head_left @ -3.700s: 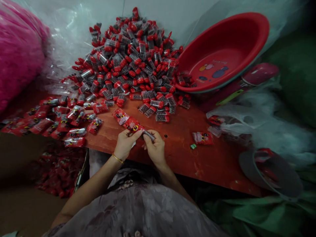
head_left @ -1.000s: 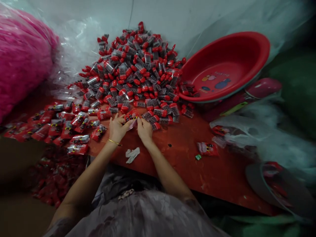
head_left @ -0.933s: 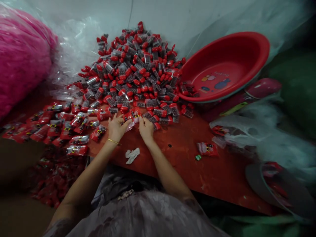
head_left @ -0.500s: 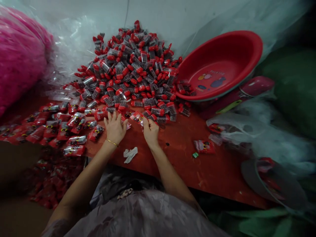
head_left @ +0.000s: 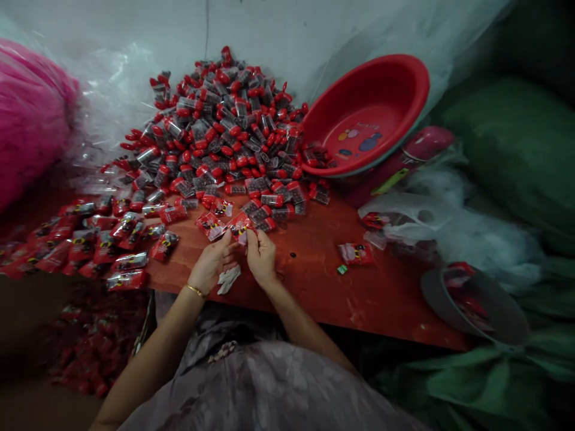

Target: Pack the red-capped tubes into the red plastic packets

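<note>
Near the table's front edge, my right hand point(head_left: 261, 256) pinches the lower right edge of a red printed packet point(head_left: 240, 225). My left hand point(head_left: 212, 261), with a gold bracelet at the wrist, has its fingers curled at the packet's lower left corner; its fingertips are partly hidden. Two more red packets, one at the left point(head_left: 210, 225) and one behind point(head_left: 221, 207), lie just beyond my hands. A crumpled white scrap point(head_left: 229, 279) rests on the table between my wrists. Behind stands a large pile of clear tubes with red caps point(head_left: 224, 131).
Several filled red packets point(head_left: 105, 246) cover the table's left side. A red basin point(head_left: 372, 114) leans at the back right beside a pink bottle point(head_left: 426, 143). One packet point(head_left: 356, 254) and a grey bowl point(head_left: 476, 305) are at the right. A pink bag point(head_left: 31, 120) bulges at the far left.
My left hand has moved off the packets beside the pile and come in to the packet at my right hand. That packet has come nearer to me. The camera view has shifted.
</note>
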